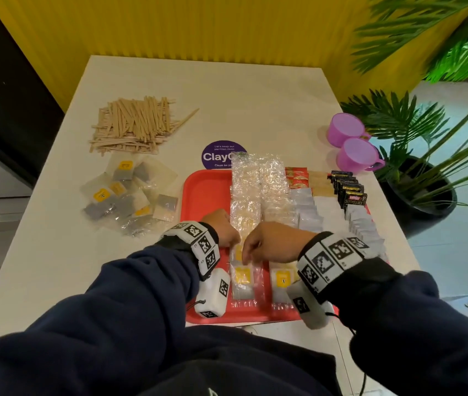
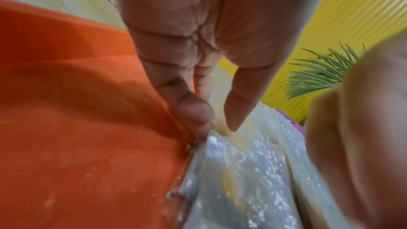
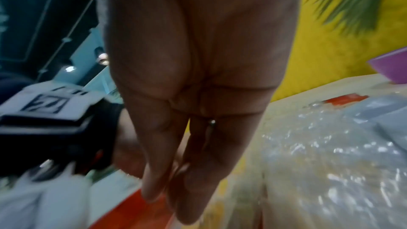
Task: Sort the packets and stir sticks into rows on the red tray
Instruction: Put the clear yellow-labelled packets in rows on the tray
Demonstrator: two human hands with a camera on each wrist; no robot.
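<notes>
Meeting over the clear-packet row (image 1: 244, 195) mid-tray (image 1: 207, 190): left hand (image 1: 221, 227) pinching a packet edge, right hand (image 1: 267, 242) fingers straight, touching it | stir sticks (image 1: 132, 124) at 11 o'clock, loose packets (image 1: 130, 195) at 9 on tabletop (image 1: 255, 110) | cups (image 1: 353, 144) at 1, plant (image 1: 416, 124) beyond | wrists hide the near packets.

Both forearms wear dark navy sleeves (image 1: 130, 284) of soft, fleecy fabric. Each wrist carries a black band (image 1: 198, 247) faced with white squares printed in black block-pattern markers. A white camera box (image 1: 212, 294) hangs at 6 o'clock under each band, trailing thin black cords (image 1: 341, 321).
</notes>
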